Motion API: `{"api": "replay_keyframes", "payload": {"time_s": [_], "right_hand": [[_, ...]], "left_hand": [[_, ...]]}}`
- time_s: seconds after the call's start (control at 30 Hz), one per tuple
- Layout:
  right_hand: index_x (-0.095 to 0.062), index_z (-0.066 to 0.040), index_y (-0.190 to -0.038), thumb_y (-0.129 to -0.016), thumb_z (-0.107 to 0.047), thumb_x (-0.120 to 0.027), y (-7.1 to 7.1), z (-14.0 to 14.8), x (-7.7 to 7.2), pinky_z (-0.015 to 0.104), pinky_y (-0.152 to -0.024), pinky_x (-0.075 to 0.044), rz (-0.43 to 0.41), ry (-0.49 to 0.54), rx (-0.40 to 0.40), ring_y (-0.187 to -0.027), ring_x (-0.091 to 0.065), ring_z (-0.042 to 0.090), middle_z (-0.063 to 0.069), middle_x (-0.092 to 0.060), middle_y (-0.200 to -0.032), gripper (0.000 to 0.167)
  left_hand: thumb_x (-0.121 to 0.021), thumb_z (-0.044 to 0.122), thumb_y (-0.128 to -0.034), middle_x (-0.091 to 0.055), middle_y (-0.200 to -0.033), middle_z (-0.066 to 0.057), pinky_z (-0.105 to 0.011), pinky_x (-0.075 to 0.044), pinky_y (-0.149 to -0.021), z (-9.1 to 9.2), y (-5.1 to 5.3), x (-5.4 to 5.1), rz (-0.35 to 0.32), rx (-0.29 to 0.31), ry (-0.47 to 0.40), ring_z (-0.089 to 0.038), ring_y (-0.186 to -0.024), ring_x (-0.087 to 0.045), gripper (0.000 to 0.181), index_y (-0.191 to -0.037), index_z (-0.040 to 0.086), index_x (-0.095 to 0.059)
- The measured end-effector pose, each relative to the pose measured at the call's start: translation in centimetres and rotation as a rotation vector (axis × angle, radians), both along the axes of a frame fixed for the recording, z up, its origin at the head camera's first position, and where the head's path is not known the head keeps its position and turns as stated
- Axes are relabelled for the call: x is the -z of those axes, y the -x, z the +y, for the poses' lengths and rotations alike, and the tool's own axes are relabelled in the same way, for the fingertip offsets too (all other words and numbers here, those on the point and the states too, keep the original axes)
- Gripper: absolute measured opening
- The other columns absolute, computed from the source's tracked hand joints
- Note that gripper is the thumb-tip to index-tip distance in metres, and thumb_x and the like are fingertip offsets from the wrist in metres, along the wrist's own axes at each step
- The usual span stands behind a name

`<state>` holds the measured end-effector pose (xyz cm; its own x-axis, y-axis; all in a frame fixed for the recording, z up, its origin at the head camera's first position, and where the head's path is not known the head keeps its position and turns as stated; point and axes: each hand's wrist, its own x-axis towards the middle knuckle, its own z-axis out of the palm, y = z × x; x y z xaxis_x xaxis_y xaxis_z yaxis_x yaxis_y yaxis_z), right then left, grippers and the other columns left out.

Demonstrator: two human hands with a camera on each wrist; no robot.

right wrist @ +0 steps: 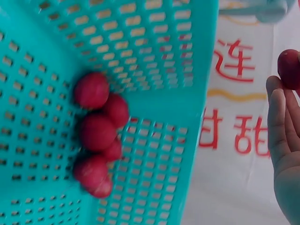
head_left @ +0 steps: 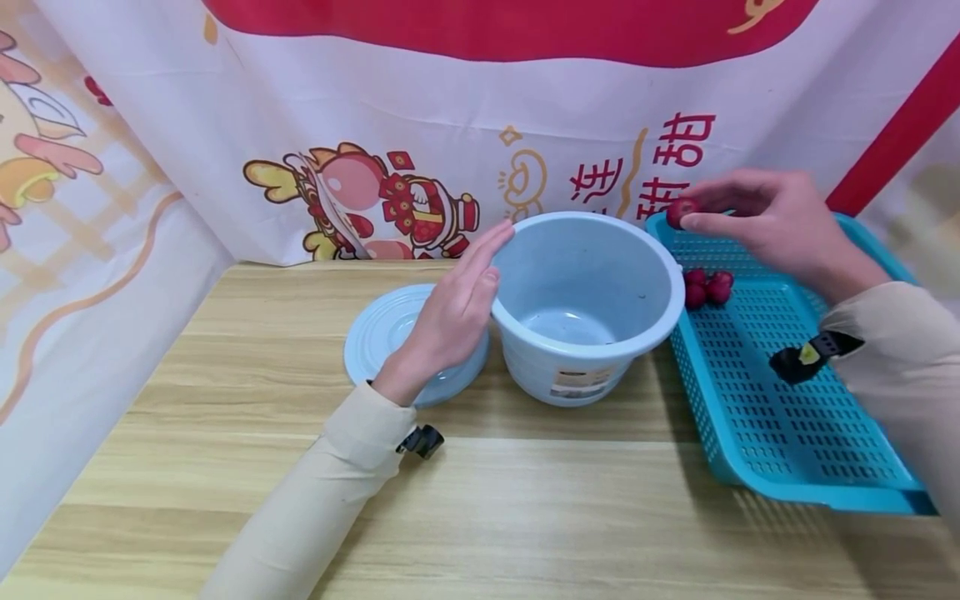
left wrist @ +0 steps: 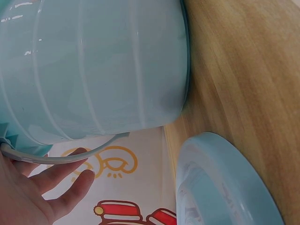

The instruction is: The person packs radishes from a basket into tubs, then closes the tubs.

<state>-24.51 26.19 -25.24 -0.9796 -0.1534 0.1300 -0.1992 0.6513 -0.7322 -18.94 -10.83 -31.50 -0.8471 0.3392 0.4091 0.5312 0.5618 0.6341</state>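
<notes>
My right hand [head_left: 783, 221] pinches a round dark red plum [head_left: 681, 212] between thumb and fingers, above the far left corner of a turquoise plastic basket [head_left: 738, 450]. The right wrist view shows the held plum [right wrist: 289, 69] at its right edge, outside the basket wall. Several more red plums [right wrist: 96, 133] lie clustered in a basket corner. My left hand [head_left: 453, 312] rests against the left side of a light blue bucket [head_left: 577, 350], its fingers extended along the rim. In the left wrist view, these fingers [left wrist: 70, 194] are spread beside the bucket's handle [left wrist: 61, 158].
A round light blue lid [head_left: 378, 329] lies on the wooden table [head_left: 525, 517] left of the bucket, partly under my left forearm. Behind everything hangs a white printed cloth [head_left: 435, 125] with red patterns. The bucket stands close against the basket's left side.
</notes>
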Motion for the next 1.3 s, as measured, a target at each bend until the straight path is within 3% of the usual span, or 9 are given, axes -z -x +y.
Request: {"api": "replay_keyframes", "payload": {"time_s": [0.33,0.63,0.77,0.97,1.3], "right_hand": [[-0.070,-0.022,-0.141,-0.093,-0.036,-0.082,-1.2,-3.4,-0.8,0.006,-0.079,-0.056,0.134,0.031,-0.113,-0.107,-0.068,0.001,-0.014,-0.073,-0.122,0.051],[-0.073,-0.023,-0.136,-0.092,-0.029,-0.083,-1.6,-5.7,-1.2,0.007,-0.080,-0.057,0.180,-0.023,-0.236,-0.101,-0.071,0.000,0.003,-0.075,-0.127,0.046],[-0.073,-0.023,-0.135,-0.091,-0.024,-0.085,-1.5,-6.6,-1.1,0.007,-0.082,-0.055,0.197,-0.045,-0.271,-0.106,-0.070,0.007,0.006,-0.075,-0.127,0.046],[-0.073,-0.022,-0.135,-0.087,-0.021,-0.088,-1.2,-7.2,-0.6,0.007,-0.080,-0.053,0.176,-0.071,-0.289,-0.112,-0.069,0.024,0.009,-0.075,-0.128,0.051],[-0.074,-0.023,-0.134,-0.087,-0.022,-0.088,-1.2,-7.3,-0.4,0.014,-0.076,-0.056,0.107,-0.111,-0.296,-0.114,-0.065,0.027,0.008,-0.074,-0.130,0.050]], "left_hand": [[-0.031,0.023,-0.1112,-0.029,-0.177,0.001,-0.042,-0.028,-0.134,0.1,0.0,-0.1,0.007,0.000,0.002,-0.016,-0.164,-0.028,0.057,-0.167,0.012,-0.034],[-0.030,0.023,-0.1116,-0.029,-0.176,-0.003,-0.043,-0.029,-0.134,0.1,0.0,-0.1,0.010,0.007,-0.001,-0.016,-0.164,-0.028,0.056,-0.167,0.012,-0.034],[-0.030,0.024,-0.1115,-0.029,-0.177,-0.002,-0.042,-0.028,-0.134,0.1,0.0,-0.1,0.005,0.004,0.002,-0.016,-0.164,-0.027,0.057,-0.167,0.012,-0.034],[-0.030,0.024,-0.1115,-0.029,-0.177,0.000,-0.043,-0.029,-0.134,0.1,-0.1,-0.1,0.001,-0.001,0.008,-0.016,-0.164,-0.027,0.057,-0.167,0.012,-0.034],[-0.030,0.025,-0.1116,-0.028,-0.177,-0.001,-0.043,-0.029,-0.134,0.0,-0.1,0.0,-0.003,-0.001,0.009,-0.016,-0.164,-0.027,0.057,-0.167,0.013,-0.033]]}}
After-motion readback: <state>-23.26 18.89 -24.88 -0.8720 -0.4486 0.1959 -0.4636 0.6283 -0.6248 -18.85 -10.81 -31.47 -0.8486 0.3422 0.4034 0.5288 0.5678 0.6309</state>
